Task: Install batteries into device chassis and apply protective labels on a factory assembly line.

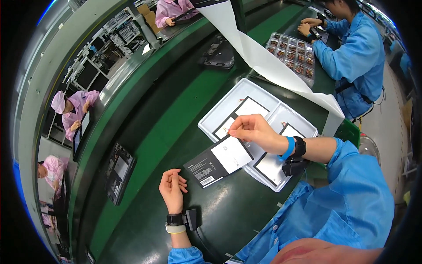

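My right hand [255,132] pinches the thin wire lead of a flat battery pack [220,160], its fingertips closed together. The pack is half black and half white, with a printed label, and hangs tilted across the near left edge of a white plastic tray [206,123]. Inside the tray lie several similar packs, including one battery pack [252,108] in the far compartment, partly hidden by my hand. My left hand [172,187] is by the green table just left of the held pack, holding nothing, its fingers loosely bent and slightly apart. Both wrists wear dark straps with small boxes.
On the conveyor belt [149,145] sit an opened device housing [120,172] and another dark housing [218,53]. A clear compartment tray [292,57] of small parts stands far right, behind a white sheet [263,66]. A co-worker in blue [356,57] works beyond; others in pink sit across.
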Tool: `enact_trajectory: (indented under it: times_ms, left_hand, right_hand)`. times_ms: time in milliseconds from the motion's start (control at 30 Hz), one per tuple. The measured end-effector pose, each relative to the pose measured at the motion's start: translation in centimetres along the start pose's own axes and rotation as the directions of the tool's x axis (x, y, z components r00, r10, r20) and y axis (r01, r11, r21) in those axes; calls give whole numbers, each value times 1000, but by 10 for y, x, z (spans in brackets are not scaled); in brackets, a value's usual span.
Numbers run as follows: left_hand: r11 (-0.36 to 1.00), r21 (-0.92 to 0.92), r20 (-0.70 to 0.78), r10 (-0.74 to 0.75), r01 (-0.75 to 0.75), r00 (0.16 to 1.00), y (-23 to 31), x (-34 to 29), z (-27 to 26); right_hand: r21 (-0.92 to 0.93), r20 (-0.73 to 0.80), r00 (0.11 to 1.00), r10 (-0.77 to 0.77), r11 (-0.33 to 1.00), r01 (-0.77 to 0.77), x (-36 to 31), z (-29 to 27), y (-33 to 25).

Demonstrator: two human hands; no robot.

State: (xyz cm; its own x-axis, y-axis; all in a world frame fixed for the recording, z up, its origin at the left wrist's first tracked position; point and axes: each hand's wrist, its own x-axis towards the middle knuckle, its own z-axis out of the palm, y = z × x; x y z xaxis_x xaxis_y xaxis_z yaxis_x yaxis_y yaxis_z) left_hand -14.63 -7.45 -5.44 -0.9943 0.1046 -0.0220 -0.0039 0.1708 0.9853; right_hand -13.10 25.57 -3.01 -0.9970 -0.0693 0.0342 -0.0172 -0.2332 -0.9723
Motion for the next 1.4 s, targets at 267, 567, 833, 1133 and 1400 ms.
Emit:
enact_trajectory:
  times_ms: [267, 567, 833, 1133, 1400]
  left_hand:
    - [999, 26, -2, 39, -39, 999, -3, 0, -1]
    - [998, 56, 0, 39, -39, 999, -2, 3, 0]
    - [897, 239, -156, 414, -373, 897, 80, -25, 19]
    - [171, 95, 303, 934, -981, 192, 221, -54, 70]
    - [606, -111, 587, 680, -788, 440, 243, -80, 6]
  right_hand:
    - [3, -10, 1000, 4, 1000, -4, 0, -1, 0]
    - [-6, -6, 1000, 6, 1000, -6, 0, -1, 2]
    - [9, 14, 1000, 3, 1000, -3, -3, 4, 1]
    - [-46, -1, 999, 34, 998, -34, 2, 5, 0]
    - [-98, -31, 999, 29, 995, -32, 1, -3, 2]
